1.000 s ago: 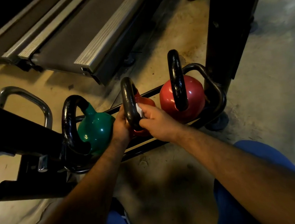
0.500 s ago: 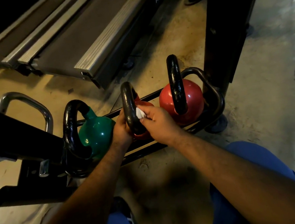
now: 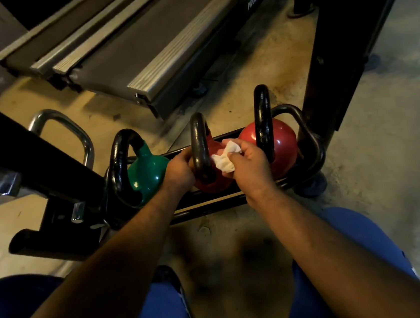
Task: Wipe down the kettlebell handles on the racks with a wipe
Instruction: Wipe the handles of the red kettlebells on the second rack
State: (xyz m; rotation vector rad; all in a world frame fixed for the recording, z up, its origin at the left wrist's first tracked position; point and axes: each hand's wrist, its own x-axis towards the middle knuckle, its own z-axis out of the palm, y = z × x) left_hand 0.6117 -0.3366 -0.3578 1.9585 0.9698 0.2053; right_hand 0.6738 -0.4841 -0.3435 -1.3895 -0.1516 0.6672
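Low rack (image 3: 312,144) on floor, three kettlebells in a row. Left hand (image 3: 179,171) gripping black handle (image 3: 200,149) of middle red kettlebell (image 3: 215,184). Right hand (image 3: 250,164) at 3 o'clock of handle, pinching crumpled white wipe (image 3: 226,158). Green kettlebell (image 3: 147,172) at 9 o'clock, larger red kettlebell (image 3: 284,145) at 3 o'clock.

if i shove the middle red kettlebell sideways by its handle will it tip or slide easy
Probably neither. The middle red kettlebell looks like solid metal, so likely heavy for its size. It sits low between the rack's rails, which should stop rolling. The left hand already steadies its handle.
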